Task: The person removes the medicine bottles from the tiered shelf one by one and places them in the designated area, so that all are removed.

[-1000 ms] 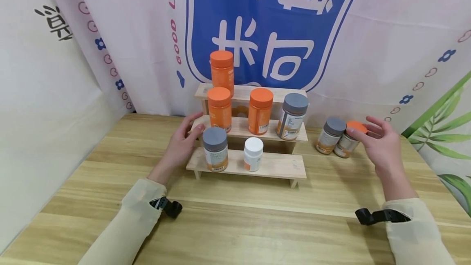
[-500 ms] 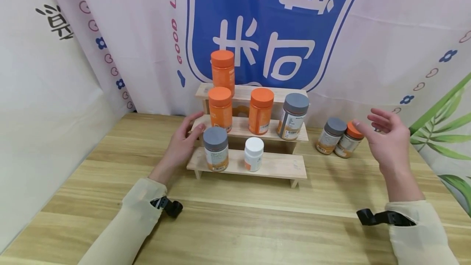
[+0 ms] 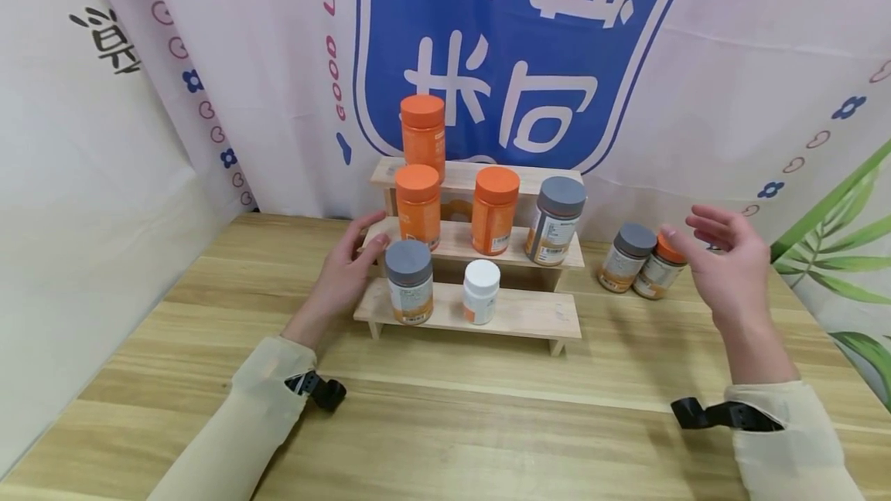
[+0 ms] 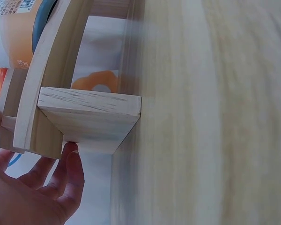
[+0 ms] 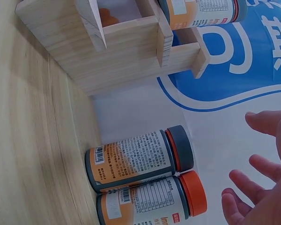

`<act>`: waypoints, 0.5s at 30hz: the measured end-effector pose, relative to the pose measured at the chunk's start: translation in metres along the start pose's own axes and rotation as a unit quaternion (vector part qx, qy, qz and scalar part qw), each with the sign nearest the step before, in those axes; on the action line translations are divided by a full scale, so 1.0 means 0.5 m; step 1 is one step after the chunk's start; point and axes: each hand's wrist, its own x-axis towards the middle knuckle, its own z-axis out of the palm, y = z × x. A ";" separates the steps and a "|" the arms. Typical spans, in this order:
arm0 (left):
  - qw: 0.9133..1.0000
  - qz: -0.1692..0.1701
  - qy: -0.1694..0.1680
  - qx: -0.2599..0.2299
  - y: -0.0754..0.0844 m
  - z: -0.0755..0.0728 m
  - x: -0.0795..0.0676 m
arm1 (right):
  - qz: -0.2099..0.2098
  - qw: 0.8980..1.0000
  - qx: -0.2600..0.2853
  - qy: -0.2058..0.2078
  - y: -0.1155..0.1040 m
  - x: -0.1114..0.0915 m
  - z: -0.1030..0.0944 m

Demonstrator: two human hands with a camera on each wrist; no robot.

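Since a second ago, the right hand (image 3: 733, 270) has backed off a bit from the orange-topped jar (image 3: 657, 275); its grip is loose, thumb and fingers apart, with nothing in it. Nearest, a small white bottle (image 3: 481, 294) stands on the low step (image 3: 536, 317) of the wooden shelf (image 3: 455, 238). The left hand (image 3: 346, 267) has its grip round the shelf's left end. Past the low step, the orange-topped jar stands on the tabletop (image 3: 487, 416), touching a grey-topped jar (image 3: 625, 263). Both should be hard, smooth, light enough for one hand, maybe slippery. Best hold: thumb and fingers round the side, just under the lid (image 3: 670, 247). Farther back, an orange jar (image 3: 423, 141) is on the top step (image 3: 515, 175).
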 end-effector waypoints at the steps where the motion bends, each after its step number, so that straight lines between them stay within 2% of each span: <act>1: 1.000 0.001 0.000 0.000 0.000 0.000 0.000 | 0.000 1.000 0.001 0.002 0.000 -0.001 -0.001; 6: 1.000 0.003 0.002 0.001 -0.002 0.001 0.001 | -0.004 1.000 -0.004 0.000 -0.002 -0.003 -0.001; 15: 1.000 -0.001 0.005 0.000 -0.005 0.002 0.003 | -0.039 0.999 -0.003 -0.022 -0.004 -0.014 0.005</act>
